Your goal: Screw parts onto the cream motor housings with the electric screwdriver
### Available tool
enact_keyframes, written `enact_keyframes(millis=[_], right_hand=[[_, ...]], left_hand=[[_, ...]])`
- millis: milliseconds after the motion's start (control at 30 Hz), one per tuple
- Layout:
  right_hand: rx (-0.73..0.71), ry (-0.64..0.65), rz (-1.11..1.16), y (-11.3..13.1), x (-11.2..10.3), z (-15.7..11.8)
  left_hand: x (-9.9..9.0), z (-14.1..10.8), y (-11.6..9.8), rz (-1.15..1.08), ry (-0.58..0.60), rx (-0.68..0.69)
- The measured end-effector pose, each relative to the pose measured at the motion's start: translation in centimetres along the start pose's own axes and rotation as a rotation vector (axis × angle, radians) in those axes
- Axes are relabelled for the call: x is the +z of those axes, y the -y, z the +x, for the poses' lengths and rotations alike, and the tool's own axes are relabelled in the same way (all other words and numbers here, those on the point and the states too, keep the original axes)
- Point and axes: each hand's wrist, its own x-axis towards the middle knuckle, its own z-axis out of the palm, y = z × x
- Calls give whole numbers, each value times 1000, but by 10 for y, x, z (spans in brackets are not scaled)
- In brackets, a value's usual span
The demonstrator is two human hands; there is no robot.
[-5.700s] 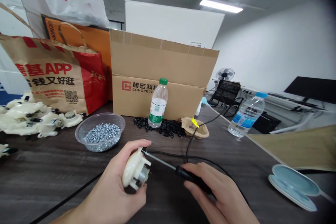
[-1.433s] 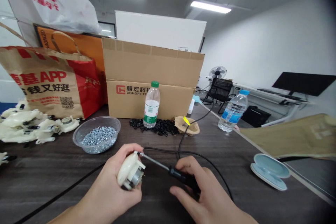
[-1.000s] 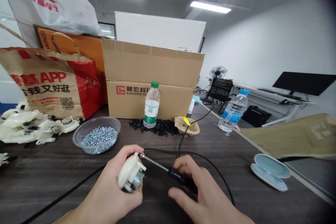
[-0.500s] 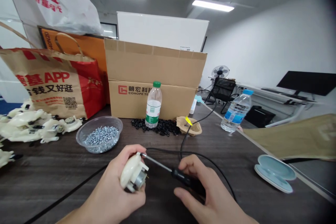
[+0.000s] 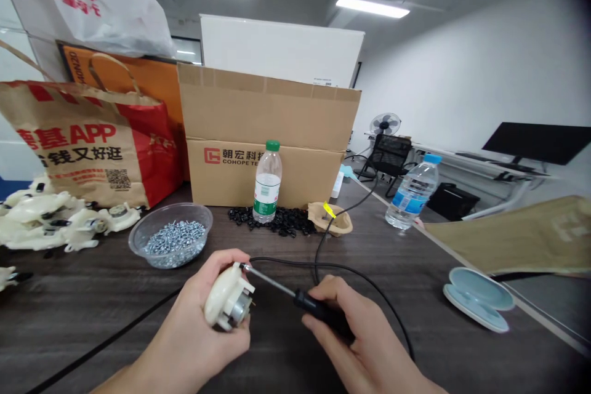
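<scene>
My left hand (image 5: 196,320) is shut around a cream plastic housing (image 5: 220,298) with a small metal motor (image 5: 239,313) set in its end. My right hand (image 5: 357,338) grips the black handle of a corded electric screwdriver (image 5: 318,309). The screwdriver's thin steel shaft reaches left, and its tip rests against the housing's top edge. A black cable (image 5: 360,276) runs from the tool's rear end across the table. The screw under the tip is hidden.
A clear bowl of screws (image 5: 170,255) and a heap of cream housings (image 5: 46,221) lie left on the dark table (image 5: 115,314). Black small parts (image 5: 272,222), a water bottle (image 5: 266,181) and a cardboard box (image 5: 263,166) stand ahead. A pale blue open case (image 5: 478,306) lies right.
The view has shifted slightly. My right fingers have closed in around the screwdriver handle, and its tip stays at the housing.
</scene>
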Motion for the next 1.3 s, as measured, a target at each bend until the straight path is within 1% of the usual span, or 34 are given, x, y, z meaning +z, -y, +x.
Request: enact_keyframes(millis=[133,233,300,333,433,500,567,600,633,667,700,767,800,833,867,900,967,1033,1067,1133,1167,1233,1300], right_hand=[[-114,-40,-78,1,-4,-1],[-79,-9,-64,5,-3,0],[-30,8,-51,6,-1,0],[-30,7,-55,6,0,0],[-117,11,-124,3,0,-1],[-182,29,-183,3,-1,-2],[-182,45,-178,5,-2,-4],[-141,40,-135,7,-2,-4],[-69,41,-60,8,-1,-4],[35,56,47,9,0,-4],[170,103,191,10,2,-3],[446,258,528,8,6,1],[540,344,669,6,7,3],[597,400,768,4,7,6],[609,414,807,2,6,9],[584,399,791,0,3,11],[499,335,655,-2,-3,15],[399,271,395,-3,-9,17],[346,254,236,-3,-11,17],[261,242,-25,-3,-10,16],[232,249,-99,-3,-9,15],[213,266,-133,-2,-5,13],[183,229,-134,-1,-2,10]], left_hand=[[-2,-1,3,30,27,10],[-3,-1,3,28,50,-20],[-1,-1,-1,-22,40,-56],[0,-1,-4,-56,34,-82],[3,-1,-13,-117,15,-149],[3,-2,-14,-91,25,-136],[1,-3,-9,-16,59,-75],[-1,-3,-6,25,80,-43],[-3,-3,-2,65,98,-14],[-5,-3,1,100,110,12],[-6,-3,4,135,110,38],[-8,-2,7,204,86,98],[-8,-1,6,229,78,118],[-9,1,4,237,80,118],[-9,2,1,216,85,95],[-9,4,-2,167,84,58],[-9,8,-9,24,40,-16],[-9,13,-14,-122,-30,-51],[-9,14,-16,-195,-41,-65],[-9,15,-16,-355,16,-119],[-9,14,-15,-430,70,-166],[-8,10,-14,-555,193,-284],[-6,4,-15,-644,286,-399]])
